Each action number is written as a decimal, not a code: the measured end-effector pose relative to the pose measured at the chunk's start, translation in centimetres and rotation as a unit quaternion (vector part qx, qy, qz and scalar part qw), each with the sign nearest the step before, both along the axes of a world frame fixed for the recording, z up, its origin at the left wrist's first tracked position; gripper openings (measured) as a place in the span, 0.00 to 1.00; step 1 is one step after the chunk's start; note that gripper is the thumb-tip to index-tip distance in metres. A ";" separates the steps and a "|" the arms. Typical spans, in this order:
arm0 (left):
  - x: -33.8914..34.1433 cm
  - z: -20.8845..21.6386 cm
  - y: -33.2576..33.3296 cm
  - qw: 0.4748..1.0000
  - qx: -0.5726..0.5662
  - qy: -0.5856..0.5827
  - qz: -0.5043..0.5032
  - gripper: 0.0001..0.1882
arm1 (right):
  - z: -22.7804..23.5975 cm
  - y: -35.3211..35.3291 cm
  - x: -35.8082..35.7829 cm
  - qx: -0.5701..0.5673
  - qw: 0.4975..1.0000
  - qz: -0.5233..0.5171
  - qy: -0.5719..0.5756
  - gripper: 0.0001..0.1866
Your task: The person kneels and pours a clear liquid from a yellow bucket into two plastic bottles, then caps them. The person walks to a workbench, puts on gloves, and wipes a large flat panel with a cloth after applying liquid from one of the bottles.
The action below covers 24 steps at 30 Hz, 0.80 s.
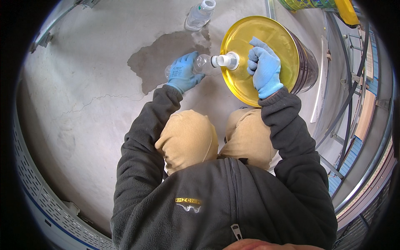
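A drum (258,31) with a shiny yellow top and dark side appears tilted, its top facing up and to the left. From that top juts a short white spout (227,61). My left hand (183,73), in a blue glove, is wrapped around a clear plastic bottle (202,63). The bottle lies roughly level, its mouth right at the spout; whether they touch is unclear. In front of the drum's top, my gloved right hand (266,71) is closed in a fist. A grey-blue strip (259,43) sticks out above its fingers, and what it grips is mostly hidden.
Another clear bottle (200,16) stands on the concrete floor beyond the drum. A dark wet-looking patch (154,58) spreads under my left hand. Metal framing and dark cables (349,83) run along the right. A perforated pale panel (50,196) curves along the lower left.
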<state>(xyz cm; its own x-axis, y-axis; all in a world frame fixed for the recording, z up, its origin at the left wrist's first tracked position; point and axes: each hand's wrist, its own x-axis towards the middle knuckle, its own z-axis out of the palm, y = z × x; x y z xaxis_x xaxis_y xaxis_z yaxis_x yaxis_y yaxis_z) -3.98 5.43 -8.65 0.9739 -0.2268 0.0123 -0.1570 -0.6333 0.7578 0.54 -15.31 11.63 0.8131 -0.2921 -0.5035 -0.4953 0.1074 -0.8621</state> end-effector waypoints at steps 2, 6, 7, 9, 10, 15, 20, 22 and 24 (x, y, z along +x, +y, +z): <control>0.0 0.0 0.0 1.000 0.003 -0.001 0.000 0.43 | 0.0 0.0 0.0 0.001 1.000 0.001 -0.004 0.19; -0.1 0.1 0.0 1.000 0.000 0.008 -0.003 0.43 | 0.2 0.1 0.0 0.000 1.000 0.003 0.000 0.19; -0.1 0.1 0.0 1.000 0.000 0.008 -0.002 0.43 | 0.3 0.2 0.0 -0.001 1.000 0.004 0.001 0.19; 0.0 0.1 0.0 1.000 -0.003 0.009 -0.002 0.43 | 0.5 0.5 0.0 -0.004 1.000 0.002 0.001 0.19; 0.0 0.1 0.0 1.000 -0.005 0.010 -0.003 0.43 | 0.6 0.6 0.0 -0.005 1.000 0.001 0.001 0.19; 0.0 0.0 0.0 1.000 -0.011 0.017 -0.005 0.43 | 1.0 1.1 -0.1 -0.016 1.000 -0.007 0.017 0.22; 0.0 0.1 0.0 1.000 -0.013 0.020 -0.006 0.44 | 1.0 0.9 -0.2 0.010 1.000 -0.001 0.005 0.20; 0.0 0.3 0.0 1.000 -0.007 0.026 -0.006 0.44 | 0.9 0.8 -0.2 0.016 1.000 0.010 -0.004 0.20; 0.0 0.5 0.0 0.999 -0.004 0.033 -0.007 0.44 | 0.9 0.9 -0.2 0.007 1.000 0.006 0.000 0.20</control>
